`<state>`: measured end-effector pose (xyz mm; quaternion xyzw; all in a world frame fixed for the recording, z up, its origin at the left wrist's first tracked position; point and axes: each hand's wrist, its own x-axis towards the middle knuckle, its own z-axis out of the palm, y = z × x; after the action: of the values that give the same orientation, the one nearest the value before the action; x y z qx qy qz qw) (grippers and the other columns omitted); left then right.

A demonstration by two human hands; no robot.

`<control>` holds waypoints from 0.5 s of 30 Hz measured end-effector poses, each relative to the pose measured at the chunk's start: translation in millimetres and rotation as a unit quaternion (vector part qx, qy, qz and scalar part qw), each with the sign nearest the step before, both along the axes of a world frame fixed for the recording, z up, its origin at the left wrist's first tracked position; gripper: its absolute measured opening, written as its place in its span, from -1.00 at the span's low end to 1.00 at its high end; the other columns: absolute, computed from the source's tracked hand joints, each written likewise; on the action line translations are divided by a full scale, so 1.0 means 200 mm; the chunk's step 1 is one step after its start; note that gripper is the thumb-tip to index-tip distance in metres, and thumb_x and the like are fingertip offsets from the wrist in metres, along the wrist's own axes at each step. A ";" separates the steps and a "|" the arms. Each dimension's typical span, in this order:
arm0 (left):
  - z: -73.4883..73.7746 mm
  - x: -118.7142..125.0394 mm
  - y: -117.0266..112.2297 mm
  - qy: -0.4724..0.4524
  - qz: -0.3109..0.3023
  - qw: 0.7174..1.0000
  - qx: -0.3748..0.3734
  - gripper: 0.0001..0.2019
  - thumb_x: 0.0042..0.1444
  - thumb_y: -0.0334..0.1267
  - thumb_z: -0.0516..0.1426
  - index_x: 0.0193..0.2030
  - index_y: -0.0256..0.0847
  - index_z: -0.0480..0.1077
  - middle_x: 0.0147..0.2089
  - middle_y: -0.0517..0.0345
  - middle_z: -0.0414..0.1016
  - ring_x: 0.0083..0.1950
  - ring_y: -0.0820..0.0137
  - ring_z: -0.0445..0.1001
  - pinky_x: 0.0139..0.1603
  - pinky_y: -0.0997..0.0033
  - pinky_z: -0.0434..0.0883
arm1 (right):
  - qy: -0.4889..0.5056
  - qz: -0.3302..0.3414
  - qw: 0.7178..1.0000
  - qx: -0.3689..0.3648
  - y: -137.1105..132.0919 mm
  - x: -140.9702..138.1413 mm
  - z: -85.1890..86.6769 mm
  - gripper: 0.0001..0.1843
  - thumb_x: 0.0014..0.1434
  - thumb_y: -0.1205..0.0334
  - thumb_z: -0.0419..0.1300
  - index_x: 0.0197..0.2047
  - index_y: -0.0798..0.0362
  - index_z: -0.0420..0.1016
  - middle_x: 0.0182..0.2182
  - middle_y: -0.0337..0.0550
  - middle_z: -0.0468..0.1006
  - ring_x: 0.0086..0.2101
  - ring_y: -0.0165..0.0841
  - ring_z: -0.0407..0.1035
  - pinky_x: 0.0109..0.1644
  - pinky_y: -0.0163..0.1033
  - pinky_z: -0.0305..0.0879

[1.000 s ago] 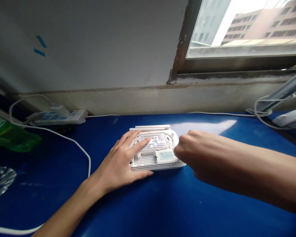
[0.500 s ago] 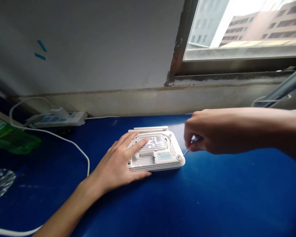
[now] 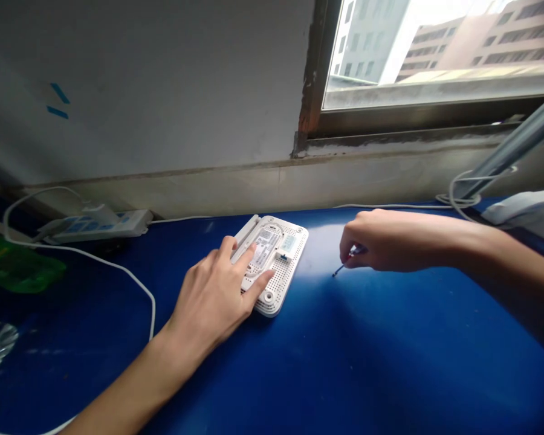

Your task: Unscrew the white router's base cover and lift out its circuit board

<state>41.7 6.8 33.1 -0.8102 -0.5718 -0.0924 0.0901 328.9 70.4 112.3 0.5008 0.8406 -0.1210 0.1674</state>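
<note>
A white router lies upside down on the blue table, its vented underside and labels facing up. My left hand rests flat on it with fingers spread, covering its left part. To the right of the router, my right hand is closed in a pinch on a thin small screwdriver, whose tip touches the table a short way from the router.
A white power strip with a plug lies at the back left by the wall; its white cable loops over the table. A green packet lies at the left edge. A lamp base and coiled cable stand at the back right.
My left hand has turned the router so it now lies at an angle. My right hand drew away to the right, holding the thin tool, and lowered to the table.
</note>
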 end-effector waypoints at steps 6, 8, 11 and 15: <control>-0.02 -0.01 0.01 -0.123 0.001 0.992 -0.013 -0.60 0.43 -0.03 0.07 0.03 -0.25 0.63 0.02 -0.10 0.53 -0.37 0.25 0.63 -0.33 0.22 0.61 | 0.067 -0.028 0.997 -0.025 -0.01 0.04 0.06 -0.73 0.26 0.03 0.26 -0.16 -0.06 0.77 -0.46 -0.16 0.69 -0.55 -0.34 0.52 -0.52 -0.35 0.18; -0.02 -0.05 0.02 -0.213 -0.046 0.975 -0.040 -0.64 0.39 0.00 0.15 0.03 -0.22 0.64 0.00 -0.04 0.54 -0.22 0.23 0.65 -0.13 0.21 0.65 | 0.102 -0.049 0.991 -0.066 -0.04 0.01 0.08 -0.71 0.30 0.05 0.22 -0.19 0.02 0.73 -0.50 -0.14 0.66 -0.56 -0.35 0.50 -0.54 -0.37 0.19; -0.04 -0.12 0.02 -0.216 -0.124 0.967 -0.053 -0.57 0.30 0.01 0.27 0.20 -0.13 0.58 0.13 -0.05 0.54 0.06 0.12 0.59 0.11 0.08 0.60 | 0.151 -0.060 0.983 -0.087 -0.07 -0.03 0.11 -0.70 0.36 0.15 0.16 -0.22 0.10 0.68 -0.49 -0.08 0.65 -0.54 -0.35 0.51 -0.50 -0.38 0.25; -0.10 -0.17 0.02 -0.148 -0.162 0.975 -0.039 -0.40 0.25 -0.01 0.34 0.40 0.00 0.44 0.45 -0.09 0.36 0.50 -0.16 0.20 0.44 -0.32 0.28 | 0.191 -0.045 0.977 -0.083 -0.06 -0.07 0.12 -0.70 0.39 0.12 0.14 -0.22 0.05 0.68 -0.50 -0.14 0.65 -0.55 -0.37 0.49 -0.50 -0.38 0.26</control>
<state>8.4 11.7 13.3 -0.8724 -0.4431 -0.2019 -0.0432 314.9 58.0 137.2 0.4899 0.8208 -0.2913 0.0390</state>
